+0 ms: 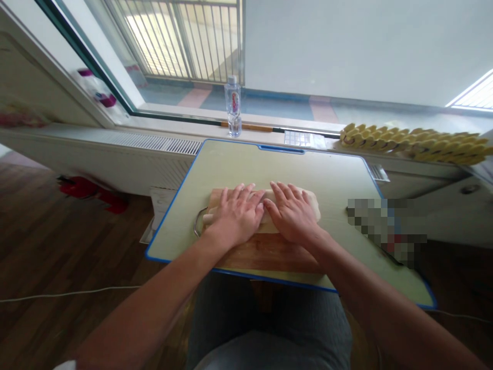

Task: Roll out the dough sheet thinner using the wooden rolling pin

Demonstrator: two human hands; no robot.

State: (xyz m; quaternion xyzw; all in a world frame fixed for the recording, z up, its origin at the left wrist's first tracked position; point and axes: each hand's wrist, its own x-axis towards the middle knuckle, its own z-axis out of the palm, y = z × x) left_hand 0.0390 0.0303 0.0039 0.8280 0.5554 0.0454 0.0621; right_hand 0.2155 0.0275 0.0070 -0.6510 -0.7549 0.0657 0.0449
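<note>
Pale, flattened dough (pixel 314 205) lies on a wooden cutting board (pixel 269 252) with a metal handle (pixel 196 222) at its left end. A light rod, which looks like a rolling pin (pixel 208 218), shows its end at the left; the rest is mostly hidden beneath my hands. My left hand (pixel 241 210) lies flat, palm down, fingers stretched forward over the rod and board. Beside it, my right hand (pixel 290 210) rests flat with spread fingers over the dough. The two thumbs almost meet in the middle, and neither hand is closed around anything.
Under the board is a pale green table top (pixel 331 174) with a blue rim. A blurred-out object (pixel 385 231) lies at its right. Beyond stand a clear bottle (pixel 233 108) and a yellow scalloped item (pixel 412 144) on the windowsill. A radiator (pixel 154 149) is at the left.
</note>
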